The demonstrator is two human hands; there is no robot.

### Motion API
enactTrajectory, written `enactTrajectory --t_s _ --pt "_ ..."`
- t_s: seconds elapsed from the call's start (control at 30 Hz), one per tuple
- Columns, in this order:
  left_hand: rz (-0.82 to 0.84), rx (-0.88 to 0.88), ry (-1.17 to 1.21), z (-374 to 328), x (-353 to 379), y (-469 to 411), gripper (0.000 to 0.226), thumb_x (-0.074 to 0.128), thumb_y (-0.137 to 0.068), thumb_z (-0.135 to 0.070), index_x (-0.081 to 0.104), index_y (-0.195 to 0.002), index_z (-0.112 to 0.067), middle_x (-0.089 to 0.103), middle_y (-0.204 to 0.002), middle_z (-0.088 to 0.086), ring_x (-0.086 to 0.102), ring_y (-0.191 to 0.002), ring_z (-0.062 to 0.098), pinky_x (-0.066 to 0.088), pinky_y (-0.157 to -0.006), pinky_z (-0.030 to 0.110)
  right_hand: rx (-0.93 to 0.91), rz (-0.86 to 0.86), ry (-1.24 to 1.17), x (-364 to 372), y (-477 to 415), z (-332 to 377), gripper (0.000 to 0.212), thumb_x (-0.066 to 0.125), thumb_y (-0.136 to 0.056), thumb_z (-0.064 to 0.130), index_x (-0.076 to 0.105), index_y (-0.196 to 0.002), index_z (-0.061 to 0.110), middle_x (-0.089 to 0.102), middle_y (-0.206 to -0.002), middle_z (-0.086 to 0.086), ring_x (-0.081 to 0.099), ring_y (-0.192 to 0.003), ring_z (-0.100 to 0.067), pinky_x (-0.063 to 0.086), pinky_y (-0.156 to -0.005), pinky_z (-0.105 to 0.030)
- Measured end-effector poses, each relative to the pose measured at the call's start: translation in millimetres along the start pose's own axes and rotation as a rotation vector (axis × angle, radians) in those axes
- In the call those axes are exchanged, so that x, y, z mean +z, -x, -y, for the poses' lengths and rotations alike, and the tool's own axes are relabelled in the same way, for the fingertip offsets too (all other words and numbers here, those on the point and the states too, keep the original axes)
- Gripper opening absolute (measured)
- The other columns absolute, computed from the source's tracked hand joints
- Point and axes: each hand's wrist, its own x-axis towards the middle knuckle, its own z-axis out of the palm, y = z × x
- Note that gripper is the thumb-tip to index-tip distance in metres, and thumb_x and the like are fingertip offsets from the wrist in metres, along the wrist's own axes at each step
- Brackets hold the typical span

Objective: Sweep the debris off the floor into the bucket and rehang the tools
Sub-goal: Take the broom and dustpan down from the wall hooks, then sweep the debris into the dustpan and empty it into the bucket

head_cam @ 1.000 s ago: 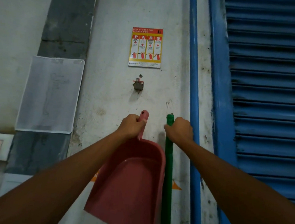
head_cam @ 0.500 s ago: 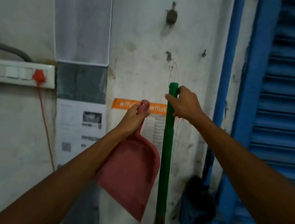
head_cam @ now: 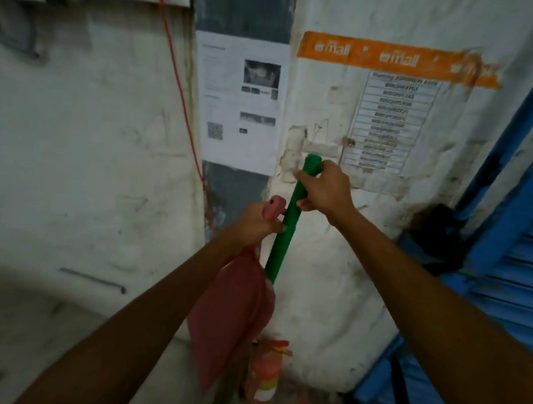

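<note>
The green plastic broom handle (head_cam: pixel 283 232) leans at the view's centre with the right hand (head_cam: pixel 323 190) curled round its ribbed top. At 8 o'clock from it, the left hand (head_cam: pixel 257 220) grips the stub of the pink plastic dustpan (head_cam: pixel 231 313), whose scoop hangs toward 6 o'clock. Behind is a scuffed white wall (head_cam: pixel 71 154) with a printed paper notice (head_cam: pixel 241 104) at 11 o'clock, orange tape (head_cam: pixel 397 59) at 1 o'clock and a blue slatted shutter (head_cam: pixel 519 301) at 3 o'clock. The broom's head is hidden, and a red fire extinguisher (head_cam: pixel 264 374) at 6 o'clock is blurred.
</note>
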Motion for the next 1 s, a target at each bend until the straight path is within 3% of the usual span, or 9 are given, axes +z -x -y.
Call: enactTrajectory --t_s 0.13,0.2,0.3,0.37,0.5,0.6,0.7,0.83,1.0 --pt "-0.031 0.023 -0.189 12.4 -9.9 35.1 0.033 0.079 -0.077 0.0 0.062 -0.104 -0.004 0.06 -0.084 -0.002 0.056 -0.072 0.006 0.045 -0.06 0.009 0.04 0.069 -0.141 23.3 27.9 -6.7 0.034 0.078 -0.085 0.027 0.049 -0.091 0.01 0.07 -0.074 -0.014 0.07 -0.052 -0.027 0.062 -0.057 -0.041" --pt "-0.118 0.041 -0.279 13.4 -12.6 54.7 0.031 0.082 -0.076 -0.006 0.06 -0.099 -0.009 0.062 -0.087 0.0 0.058 -0.076 0.013 0.045 -0.064 0.014 0.033 0.169 -0.191 31.1 43.1 -4.9 0.035 0.08 -0.082 0.023 0.05 -0.093 0.008 0.07 -0.074 -0.014 0.068 -0.049 -0.024 0.062 -0.055 -0.037" --pt "-0.248 0.037 -0.264 22.8 -17.9 93.1 0.035 0.083 -0.074 -0.004 0.064 -0.103 -0.009 0.069 -0.099 0.007 0.065 -0.09 0.025 0.056 -0.081 0.032 0.043 0.504 -0.335 31.4 65.1 -7.0 0.022 0.068 -0.091 0.008 0.054 -0.108 0.005 0.07 -0.094 -0.019 0.071 -0.062 -0.027 0.06 -0.056 -0.033" --pt "-0.308 0.013 -0.19 30.0 -18.6 125.5 0.038 0.081 -0.074 0.002 0.064 -0.103 -0.015 0.07 -0.1 0.004 0.067 -0.096 0.024 0.057 -0.081 0.026 0.105 0.678 -0.482 27.8 82.4 -12.9 0.012 0.052 -0.095 0.006 0.059 -0.104 0.008 0.069 -0.106 -0.018 0.073 -0.08 -0.035 0.059 -0.062 -0.034" --pt "-0.369 -0.024 -0.144 43.0 -10.0 180.6 0.034 0.08 -0.076 0.002 0.065 -0.104 -0.01 0.072 -0.109 0.009 0.068 -0.103 0.022 0.056 -0.09 0.031 0.422 0.592 -0.372 48.9 116.9 -48.4 0.024 0.051 -0.098 0.028 0.056 -0.083 0.011 0.06 -0.074 -0.01 0.06 -0.059 -0.023 0.051 -0.05 -0.024" --pt "-0.379 -0.062 -0.196 46.9 0.6 222.6 0.035 0.082 -0.075 -0.008 0.068 -0.107 -0.011 0.073 -0.108 0.003 0.069 -0.103 0.017 0.055 -0.093 0.038 0.704 0.836 -0.209 85.8 153.2 -85.8 0.051 0.053 -0.095 0.054 0.053 -0.094 0.004 0.064 -0.065 -0.015 0.062 -0.052 -0.024 0.055 -0.056 -0.031" --pt "-0.334 -0.105 -0.268 53.5 9.7 262.2 0.031 0.08 -0.077 -0.007 0.068 -0.106 -0.007 0.073 -0.105 0.002 0.069 -0.098 0.01 0.055 -0.088 0.031 0.95 1.07 -0.3 115.8 190.2 -99.2 0.068 0.063 -0.089 0.053 0.048 -0.122 -0.004 0.064 -0.111 -0.031 0.072 -0.072 -0.041 0.061 -0.061 -0.044" --pt "-0.329 -0.214 -0.364 68.7 7.1 314.6 0.022 0.077 -0.078 0.003 0.064 -0.094 -0.007 0.064 -0.081 -0.009 0.061 -0.069 -0.012 0.045 -0.065 0.006 1.143 1.137 -0.582 138.1 243.5 -94.9 0.042 0.051 -0.101 0.026 0.048 -0.133 -0.001 0.044 -0.139 -0.028 0.057 -0.105 -0.056 0.055 -0.086 -0.058" --pt "-0.274 -0.281 -0.668 96.8 -11.1 378.4 0.04 0.071 -0.08 -0.039 0.062 -0.112 -0.017 0.054 -0.099 0.004 0.048 -0.094 0.02 0.041 -0.084 0.036 1.264 1.159 -0.633 166.9 290.9 -86.5 0.037 0.038 -0.103 0.016 0.049 -0.13 -0.006 0.049 -0.131 -0.031 0.047 -0.128 -0.046 0.048 -0.097 -0.05"
